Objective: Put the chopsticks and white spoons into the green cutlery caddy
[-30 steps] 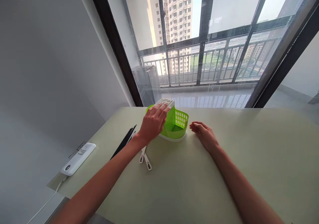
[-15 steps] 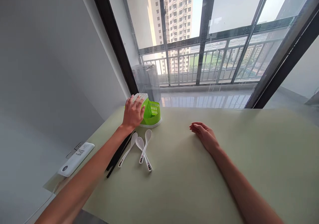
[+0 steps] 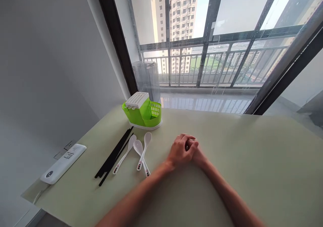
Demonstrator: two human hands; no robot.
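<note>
My left hand (image 3: 178,152) lies across my right hand (image 3: 198,155) over the middle of the table, its fingers curled round it. The right hand's fingers are mostly hidden beneath, and no object shows in either hand. Left of the hands are white spoons (image 3: 147,139), two of them crossed and one alongside. Several black chopsticks (image 3: 113,160) lie together farther left. Behind them stands a green utensil holder (image 3: 136,116) with a white slotted top (image 3: 137,99) and an open basket side (image 3: 154,109).
A white power strip (image 3: 64,163) with a cable lies at the left edge of the pale green table (image 3: 252,159). A grey wall (image 3: 50,68) rises on the left. Beyond the table's far edge is a glass window (image 3: 186,58) with a balcony railing.
My left hand has let go of the holder's white top and moved right and nearer, onto my right hand. The right hand has shifted slightly nearer and left.
</note>
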